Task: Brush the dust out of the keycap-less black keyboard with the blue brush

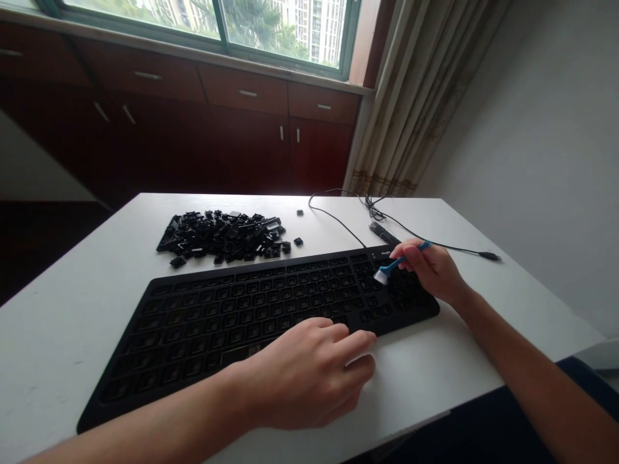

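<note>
**Two hands at a black keyboard, viewed from the head (12 o'clock points toward the window (285,32)).** The left hand (304,374) rests on the near side of the black keyboard (193,335), at the keyboard's 5 o'clock. It is not gripping, its fingers (355,341) lying loosely together and slightly curved. The right hand (430,270), at the keyboard's 2 o'clock, pinches the blue handle of a small brush (399,261) between thumb and fingers, with the white bristles touching the bared key sockets (the keycaps are off here). A pile of black keycaps (217,235) lies at 11 o'clock on the white table (62,322). A black cable (333,216) runs from the keyboard's far edge at 1 o'clock.
</note>
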A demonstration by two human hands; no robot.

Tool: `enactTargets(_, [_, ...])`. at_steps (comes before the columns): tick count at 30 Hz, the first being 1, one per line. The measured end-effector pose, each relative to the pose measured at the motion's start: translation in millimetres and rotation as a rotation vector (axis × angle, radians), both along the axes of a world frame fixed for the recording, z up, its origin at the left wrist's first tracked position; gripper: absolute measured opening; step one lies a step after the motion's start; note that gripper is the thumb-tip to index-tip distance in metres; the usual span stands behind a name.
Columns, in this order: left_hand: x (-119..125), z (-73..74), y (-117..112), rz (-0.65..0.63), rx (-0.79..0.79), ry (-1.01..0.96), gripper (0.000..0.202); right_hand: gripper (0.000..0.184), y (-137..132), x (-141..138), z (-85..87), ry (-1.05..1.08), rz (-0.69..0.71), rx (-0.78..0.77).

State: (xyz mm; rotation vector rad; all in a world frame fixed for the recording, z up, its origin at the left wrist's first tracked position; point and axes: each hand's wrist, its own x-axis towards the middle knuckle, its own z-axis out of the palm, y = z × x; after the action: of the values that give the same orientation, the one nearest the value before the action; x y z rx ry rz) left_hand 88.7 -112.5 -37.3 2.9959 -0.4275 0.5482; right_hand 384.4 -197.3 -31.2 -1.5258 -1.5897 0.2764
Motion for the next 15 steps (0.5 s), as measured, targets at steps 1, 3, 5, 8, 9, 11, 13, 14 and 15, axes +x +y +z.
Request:
enactTargets(1, [0.1, 0.0, 0.0, 0.001, -0.001, 0.003, 0.014, 0.024, 0.2, -1.7, 0.5, -0.100, -0.012, 0.074])
enactTargets(3, [0.2, -0.1, 0.0, 0.005, 0.000, 0.002, 0.013, 0.019, 0.4, -4.0, 1.1, -0.194, -0.036, 0.182])
enactTargets(5, [0.1, -0.3, 0.2, 0.006, 0.002, -0.003, 0.013, 0.024, -0.1, -4.6, 0.6, -0.122, -0.064, 0.200])
enactTargets(8, [-0.1, -0.5, 0.3, 0.002, -0.004, 0.001, 0.014, 0.039, -1.6, -3.4, -1.9, 0.152, -0.048, 0.072])
enactTargets(9, [-0.1, -0.5, 0.3, 0.001, -0.006, 0.004, 0.015, 0.043, -1.9, -2.9, -2.8, 0.228, -0.015, 0.006])
enactTargets(11, [0.0, -0.4, 0.3, 0.006, -0.006, 0.012, 0.015, 0.044, -1.6, -2.6, -3.6, 0.252, 0.048, -0.089])
enactTargets(13, [0.1, -0.2, 0.3, 0.009, -0.003, 0.014, 0.015, 0.036, -0.5, -3.3, -2.9, 0.088, 0.038, -0.062])
enactTargets(14, [0.2, -0.1, 0.3, 0.008, -0.001, 0.013, 0.015, 0.030, 0.1, -3.9, -2.2, -0.031, 0.010, -0.010])
enactTargets(15, [0.2, -0.1, 0.3, 0.007, 0.001, 0.011, 0.015, 0.025, 0.6, -4.6, -1.3, -0.139, -0.027, 0.053])
